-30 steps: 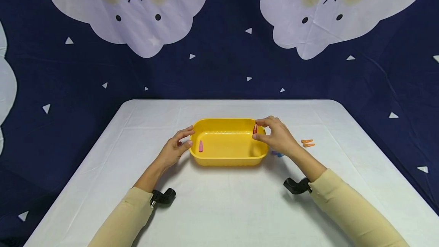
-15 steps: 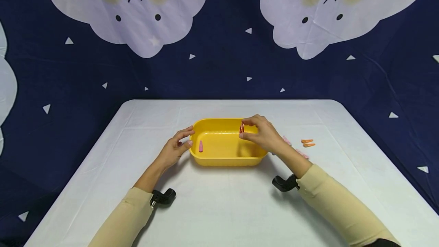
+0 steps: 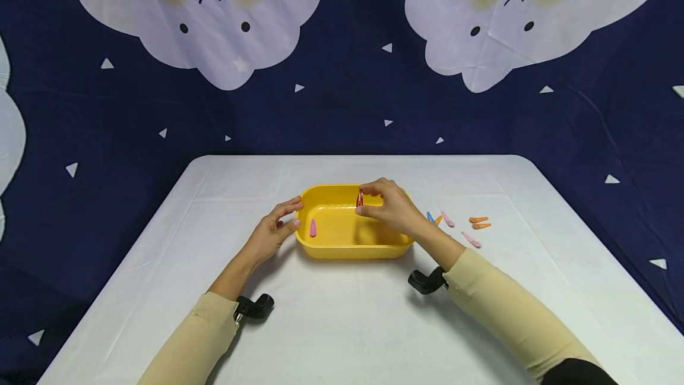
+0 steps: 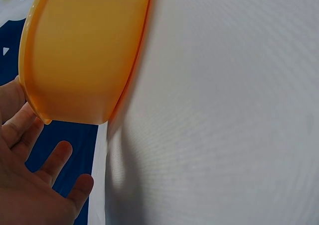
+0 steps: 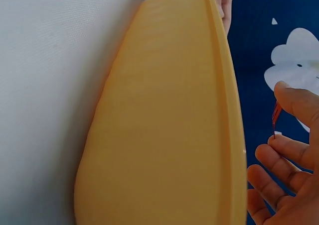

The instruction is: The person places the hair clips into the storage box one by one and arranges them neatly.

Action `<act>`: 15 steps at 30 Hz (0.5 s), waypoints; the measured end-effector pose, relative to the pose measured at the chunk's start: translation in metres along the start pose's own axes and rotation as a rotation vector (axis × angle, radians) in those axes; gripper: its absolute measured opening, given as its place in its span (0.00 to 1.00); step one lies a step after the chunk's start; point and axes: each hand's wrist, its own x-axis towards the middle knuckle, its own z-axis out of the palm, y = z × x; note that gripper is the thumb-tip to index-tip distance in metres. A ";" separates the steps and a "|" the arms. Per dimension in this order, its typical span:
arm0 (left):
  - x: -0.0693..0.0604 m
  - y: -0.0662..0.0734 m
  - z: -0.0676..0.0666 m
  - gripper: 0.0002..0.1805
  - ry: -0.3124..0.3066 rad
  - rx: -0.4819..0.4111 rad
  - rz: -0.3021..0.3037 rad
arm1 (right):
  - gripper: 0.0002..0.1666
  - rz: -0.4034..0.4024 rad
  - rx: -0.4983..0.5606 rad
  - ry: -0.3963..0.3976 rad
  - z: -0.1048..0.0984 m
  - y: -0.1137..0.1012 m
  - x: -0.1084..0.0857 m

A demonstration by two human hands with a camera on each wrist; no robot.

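Observation:
A yellow tub (image 3: 347, 251) stands on the white table. My left hand (image 3: 271, 232) touches its left rim with thumb and fingertips; the left wrist view shows the other fingers spread loosely beside the tub (image 4: 84, 51). Above the tub's inside, my right hand (image 3: 392, 207) pinches a red snap hair clip (image 3: 360, 198) upright between thumb and a finger. From the side, the right wrist view shows the same red hair clip (image 5: 276, 114) held beyond the rim. A pink hair clip (image 3: 313, 228) lies inside the tub at its left end.
Right of the tub lie two pink hair clips (image 3: 471, 240), a blue hair clip (image 3: 430, 217) and orange hair clips (image 3: 481, 226), some partly hidden by the right forearm. A dark blue cloth with clouds (image 3: 352, 106) hangs behind the table (image 3: 320, 314).
My right hand has moved left over the tub, carrying the red hair clip from near the right rim toward the middle. More clips on the table are uncovered. My left hand stays put.

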 end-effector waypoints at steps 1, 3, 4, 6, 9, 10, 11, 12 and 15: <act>0.000 0.000 0.000 0.22 0.000 -0.002 -0.002 | 0.32 0.005 0.006 -0.003 0.002 -0.001 0.001; 0.000 0.001 0.000 0.22 -0.001 -0.002 -0.005 | 0.32 0.009 0.015 -0.008 0.005 -0.002 0.004; 0.000 0.001 0.000 0.22 -0.001 -0.001 -0.006 | 0.32 0.011 0.011 -0.010 0.006 -0.003 0.005; 0.000 0.001 0.000 0.22 -0.002 0.002 -0.008 | 0.32 0.014 0.003 -0.013 0.009 -0.004 0.007; 0.000 0.001 0.000 0.22 -0.002 0.007 -0.009 | 0.32 0.026 -0.012 -0.022 0.014 -0.006 0.010; 0.000 0.001 0.000 0.22 -0.002 0.006 -0.011 | 0.32 0.032 -0.016 -0.027 0.016 -0.007 0.012; 0.000 0.001 0.000 0.22 -0.003 0.007 -0.012 | 0.32 0.039 -0.016 -0.033 0.017 -0.008 0.013; 0.000 0.002 0.000 0.22 -0.004 0.008 -0.013 | 0.32 0.045 -0.014 -0.041 0.019 -0.009 0.014; 0.000 0.002 0.000 0.22 -0.006 0.009 -0.013 | 0.32 0.057 -0.014 -0.062 0.024 -0.012 0.017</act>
